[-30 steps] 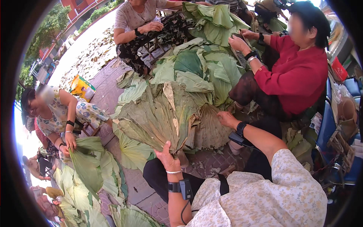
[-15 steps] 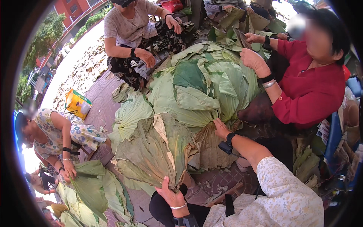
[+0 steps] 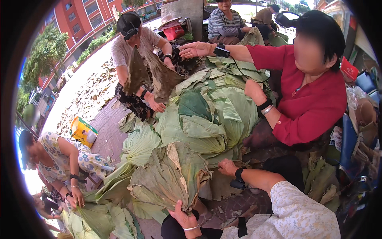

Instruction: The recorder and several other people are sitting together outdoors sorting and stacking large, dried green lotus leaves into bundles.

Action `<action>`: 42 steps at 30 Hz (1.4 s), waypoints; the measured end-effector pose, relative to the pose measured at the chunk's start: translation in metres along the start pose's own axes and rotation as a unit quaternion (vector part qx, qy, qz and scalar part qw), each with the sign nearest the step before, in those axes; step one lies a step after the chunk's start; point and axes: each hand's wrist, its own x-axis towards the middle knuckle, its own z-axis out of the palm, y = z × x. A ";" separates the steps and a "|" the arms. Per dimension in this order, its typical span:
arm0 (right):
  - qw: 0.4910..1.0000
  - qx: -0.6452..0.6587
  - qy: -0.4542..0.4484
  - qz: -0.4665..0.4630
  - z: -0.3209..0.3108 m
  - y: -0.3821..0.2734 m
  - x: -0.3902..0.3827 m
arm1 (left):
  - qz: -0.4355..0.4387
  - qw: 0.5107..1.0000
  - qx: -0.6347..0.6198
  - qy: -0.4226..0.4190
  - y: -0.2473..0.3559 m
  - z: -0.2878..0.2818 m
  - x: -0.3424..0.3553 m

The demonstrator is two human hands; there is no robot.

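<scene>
Since a second ago the view has tipped up and the folded bundle of dried lotus leaves [image 3: 169,177] sits lower and nearer. Left hand [image 3: 184,217] closed on the bundle's stem end, fingers wrapped. Right hand [image 3: 227,167] rests on the leaf edge; whether it pinches is unclear. Step looks like gathering and folding; next move needs the right hand to press the fan flat. Green leaf heap [image 3: 207,119] just beyond. Yellow bag [image 3: 82,131] far left, contents hidden.

Your left hand [image 3: 184,217] pinches a dry, matt, papery lotus leaf [image 3: 169,179], brownish and wrinkled. The fresh leaves [image 3: 211,119] beside it look smooth, soft green. Your sleeve [image 3: 294,215] is thin printed cloth; the pavement [image 3: 107,131] is rough brick.
</scene>
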 end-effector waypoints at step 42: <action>0.901 0.097 0.130 -0.402 -0.069 -0.215 -0.122 | -0.025 0.991 0.058 -0.118 -0.006 -0.016 -0.027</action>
